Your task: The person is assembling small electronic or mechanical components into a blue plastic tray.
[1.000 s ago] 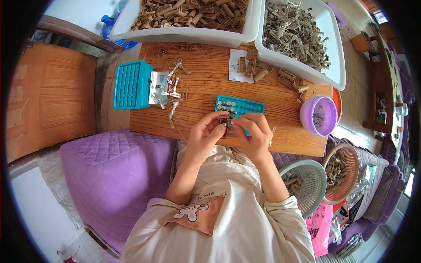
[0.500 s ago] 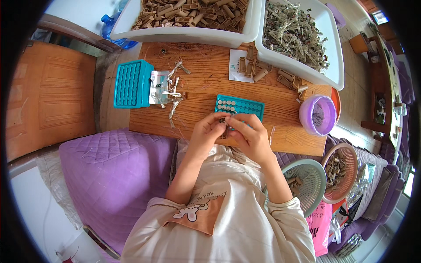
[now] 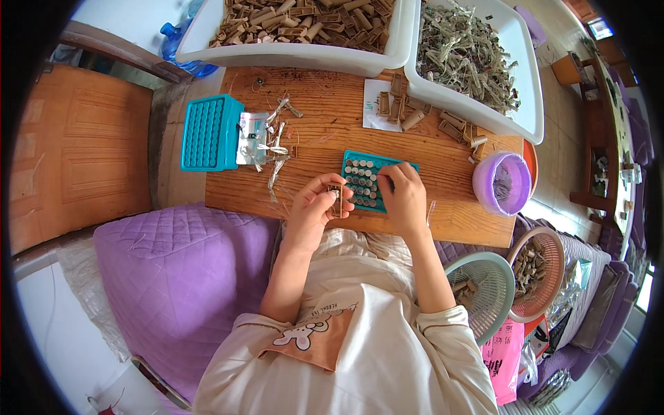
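Small brown case (image 3: 337, 206) held above the near edge of the wooden table (image 3: 453, 200), just left of a teal tray (image 3: 382, 161). The left hand (image 3: 311, 211) is closed about the case, thumb across its face and fingers behind. The right hand (image 3: 406, 197) is over the right part of the tray, thumb and fingers drawn close together; whether they grip anything cannot be told. Round silver cells (image 3: 360, 181) stand in rows on the tray's left side. Farther left lie bundles of pale wire (image 3: 278, 160) and a silvery packet (image 3: 253, 128) beside a teal block (image 3: 211, 131) with a pitted face. Beyond the tray, loose brown cases (image 3: 413, 120) lie on and beside a white sheet (image 3: 373, 123). Two white tubs—one of brown cases (image 3: 297, 28), one of tangled wire (image 3: 467, 59)—occupy the far side; a purple bin (image 3: 482, 188) stands at the right.
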`<state>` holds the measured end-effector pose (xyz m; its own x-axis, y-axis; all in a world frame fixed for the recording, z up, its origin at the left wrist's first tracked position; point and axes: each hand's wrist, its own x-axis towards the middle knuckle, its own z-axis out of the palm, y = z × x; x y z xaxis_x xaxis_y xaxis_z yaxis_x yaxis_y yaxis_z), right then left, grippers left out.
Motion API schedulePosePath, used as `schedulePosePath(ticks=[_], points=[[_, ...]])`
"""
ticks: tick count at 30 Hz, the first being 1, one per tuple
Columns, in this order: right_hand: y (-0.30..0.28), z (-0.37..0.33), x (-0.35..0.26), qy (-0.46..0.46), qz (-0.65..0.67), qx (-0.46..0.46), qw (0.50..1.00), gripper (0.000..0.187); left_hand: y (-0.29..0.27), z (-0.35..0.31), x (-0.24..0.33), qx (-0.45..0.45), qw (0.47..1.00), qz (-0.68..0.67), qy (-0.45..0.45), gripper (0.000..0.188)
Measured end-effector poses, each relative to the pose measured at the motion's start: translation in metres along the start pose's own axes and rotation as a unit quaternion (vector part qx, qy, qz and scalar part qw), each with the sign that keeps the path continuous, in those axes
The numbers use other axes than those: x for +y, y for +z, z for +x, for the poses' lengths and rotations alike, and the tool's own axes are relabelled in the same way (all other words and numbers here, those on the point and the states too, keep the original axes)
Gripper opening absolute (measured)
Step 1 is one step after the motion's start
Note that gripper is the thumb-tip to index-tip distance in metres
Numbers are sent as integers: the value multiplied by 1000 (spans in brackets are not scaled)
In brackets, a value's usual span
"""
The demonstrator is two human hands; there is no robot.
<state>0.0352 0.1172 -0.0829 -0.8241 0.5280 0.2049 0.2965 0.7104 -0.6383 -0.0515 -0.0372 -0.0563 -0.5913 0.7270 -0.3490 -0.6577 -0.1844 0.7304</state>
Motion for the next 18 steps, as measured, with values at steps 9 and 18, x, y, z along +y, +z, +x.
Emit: schedulePosePath(ticks=[9, 18], points=[[2, 2, -6, -22, -23, 14, 999, 8, 10, -1, 0, 14, 999, 39, -28, 23], [-8, -2, -20, 1, 94, 34, 995, 14, 13, -6, 0, 6, 997, 78, -28, 26]])
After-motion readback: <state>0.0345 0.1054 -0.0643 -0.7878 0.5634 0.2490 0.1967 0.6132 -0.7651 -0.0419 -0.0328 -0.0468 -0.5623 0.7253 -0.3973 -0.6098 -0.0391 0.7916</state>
